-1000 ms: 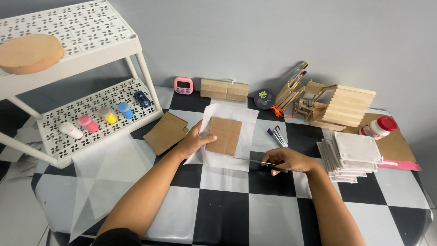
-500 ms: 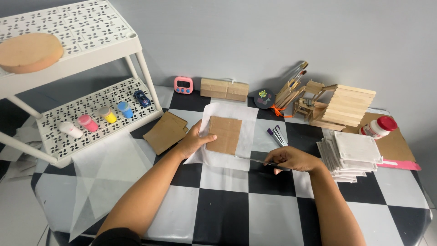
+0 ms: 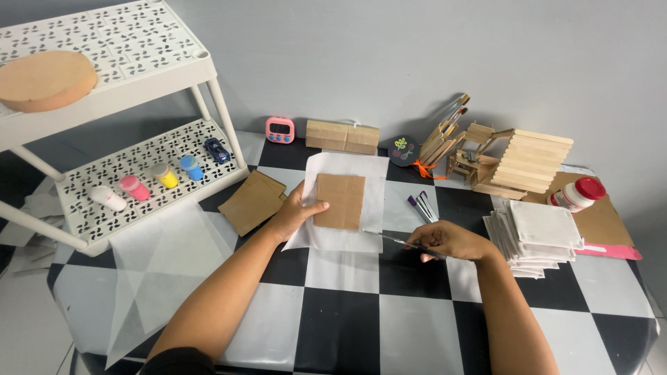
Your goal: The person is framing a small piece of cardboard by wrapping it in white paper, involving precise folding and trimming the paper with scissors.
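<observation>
Cardboard square (image 3: 340, 201), brown and flat, lies on a sheet of white paper (image 3: 347, 236) near the middle of the checkered table (image 3: 417, 326), and that is where your work is centred.

Far left stands a white perforated rack (image 3: 132, 187); its lower shelf carries small paint bottles (image 3: 149, 184) and a toy car (image 3: 216, 148), and a round tan block (image 3: 45, 80) sits on top. A thin translucent sheet (image 3: 160, 257) droops over the table's left part, and a second brown cardboard piece (image 3: 254, 201) lies just beside your forearm.

Your left hand (image 3: 295, 212) rests on the left edge of the cardboard square, fingers loosely spread and laid flat, thumb on the brown face, pinning it to the paper. It grips nothing; it only holds the piece down.

To the right, your right hand (image 3: 448, 242) is curled closed around a thin tool (image 3: 399, 240), pinched between thumb and fingers. Its slim tip points left, toward the lower right corner of the white paper. Whether it is a brush or a blade, you cannot tell.

You seem to be steadying the piece before bringing the tool to it. A careful next move would keep the left hand firm and the tip's approach slow.

Further right lie purple pens (image 3: 421, 207), a craft-stick model (image 3: 514, 163), a stack of white squares (image 3: 538, 236) and a red-capped jar (image 3: 577, 194).
</observation>
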